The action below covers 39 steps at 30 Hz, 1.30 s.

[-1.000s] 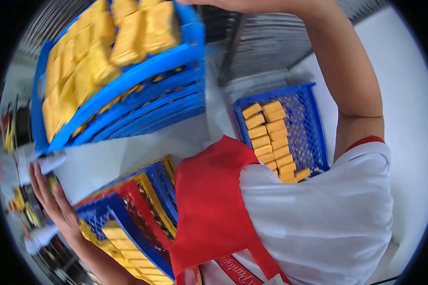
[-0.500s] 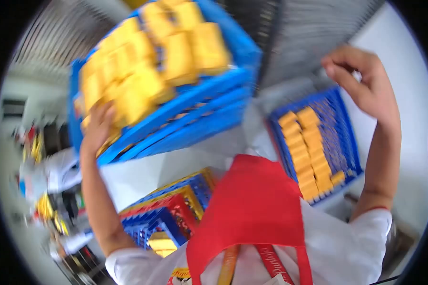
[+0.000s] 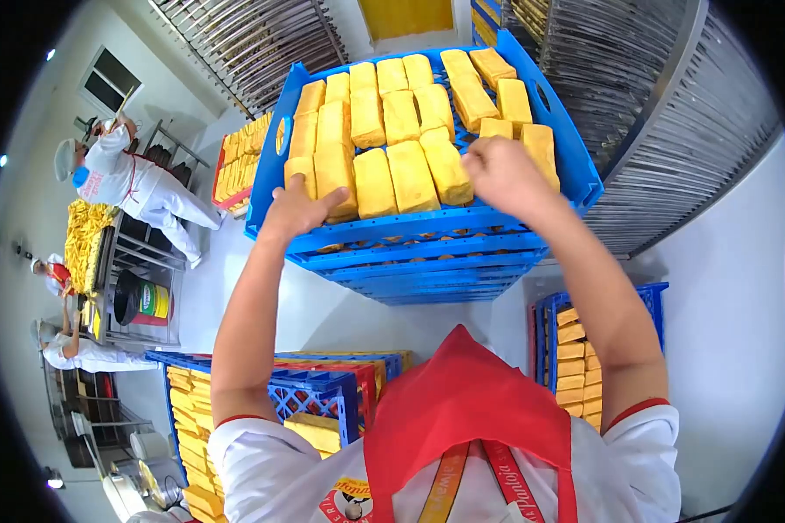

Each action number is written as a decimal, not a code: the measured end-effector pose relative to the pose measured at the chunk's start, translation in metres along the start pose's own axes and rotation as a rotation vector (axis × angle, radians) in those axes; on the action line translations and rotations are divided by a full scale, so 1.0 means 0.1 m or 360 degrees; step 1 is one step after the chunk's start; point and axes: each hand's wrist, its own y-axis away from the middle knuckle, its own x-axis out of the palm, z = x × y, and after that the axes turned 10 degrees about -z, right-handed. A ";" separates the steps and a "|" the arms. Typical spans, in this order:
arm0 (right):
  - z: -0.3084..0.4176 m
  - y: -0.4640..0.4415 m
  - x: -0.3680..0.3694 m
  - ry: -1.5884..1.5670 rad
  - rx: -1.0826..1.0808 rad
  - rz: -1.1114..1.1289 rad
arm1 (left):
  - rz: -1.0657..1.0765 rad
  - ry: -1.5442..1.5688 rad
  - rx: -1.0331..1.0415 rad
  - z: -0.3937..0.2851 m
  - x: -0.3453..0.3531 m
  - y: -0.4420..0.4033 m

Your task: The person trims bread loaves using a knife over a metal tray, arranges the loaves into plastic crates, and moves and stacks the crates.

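Observation:
A blue plastic crate [image 3: 362,234] tops a stack in front of me and holds rows of yellow rectangular bread loaves [image 3: 412,177]. At its front left corner, my left hand [image 3: 301,212] has its thumb and fingers spread, touching the front ends of the loaves there. My right hand [image 3: 508,177] is closed with curled fingers over the front right part of the crate, between a front-row loaf [image 3: 446,167] and the loaf at the right side [image 3: 540,153]. Its fingertips are turned away, so what they grip is hidden.
Crates of loaves stand low at my left [image 3: 192,418] and right [image 3: 571,375]. Another red crate [image 3: 227,205] is beyond the stack. Metal racks [image 3: 645,105] line the right. Several people in white work at a table [image 3: 105,279] on the left.
My view has turned right, so the stacked crate now sits centred. My right hand has moved from the air at the right onto the loaves. My left hand remains at the crate's front left.

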 end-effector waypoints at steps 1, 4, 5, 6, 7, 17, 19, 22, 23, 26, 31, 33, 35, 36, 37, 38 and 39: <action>0.04 -0.01 0.18 0.0111 -0.0062 -0.0066 | -0.0068 0.0028 -0.0037 -0.02 0.05 -0.01; 0.20 -0.09 0.31 0.0423 -0.0185 -0.0031 | -0.0105 0.0130 -0.0128 0.02 0.15 -0.11; 0.25 -0.15 0.26 0.0541 -0.0027 0.0111 | -0.0192 0.0323 -0.0123 0.07 0.19 -0.12; 0.31 -0.19 0.22 0.0658 0.0131 0.0251 | -0.0281 0.0517 -0.0118 0.11 0.18 -0.12; 0.30 -0.21 0.22 0.0657 0.0128 0.0244 | -0.0287 0.0518 -0.0115 0.15 0.17 -0.13; 0.15 -0.12 0.39 -0.0050 0.0522 0.0160 | 0.0110 0.1534 -0.0177 0.24 0.27 -0.24; 0.06 -0.09 0.45 -0.0321 0.0543 0.0053 | 0.0106 0.1813 -0.0597 0.28 0.27 -0.28; 0.05 -0.08 0.50 -0.0796 0.0697 -0.0016 | 0.0408 0.2119 -0.0673 0.37 0.20 -0.34; 0.01 -0.10 0.56 -0.0885 0.0671 -0.0150 | 0.0436 0.2116 -0.0655 0.38 0.21 -0.34; -0.09 -0.10 0.66 -0.1087 0.0648 -0.0127 | 0.0516 0.2064 -0.0698 0.37 0.23 -0.35; 0.14 -0.07 0.86 -0.1024 0.0833 -0.0347 | 0.0505 0.2083 -0.0515 0.38 0.24 -0.34; 0.23 -0.09 0.90 -0.0842 0.0963 -0.0429 | 0.0352 0.1966 -0.0502 0.30 0.26 -0.30; 0.28 -0.10 1.01 -0.0736 0.0905 -0.0561 | 0.0377 0.2015 -0.0525 0.26 0.27 -0.25; 0.28 -0.11 1.07 -0.0736 0.0902 -0.0634 | 0.0420 0.2064 -0.0422 0.34 0.32 -0.32; 0.29 -0.10 1.05 -0.0748 0.0806 -0.0641 | 0.0465 0.2077 -0.0442 0.46 0.37 -0.41; 0.29 -0.09 1.03 -0.0743 0.0723 -0.0662 | 0.0534 0.2085 -0.0455 0.57 0.43 -0.51; 0.31 -0.08 1.09 -0.0695 0.0660 -0.0799 | 0.0562 0.2135 -0.0433 0.64 0.39 -0.49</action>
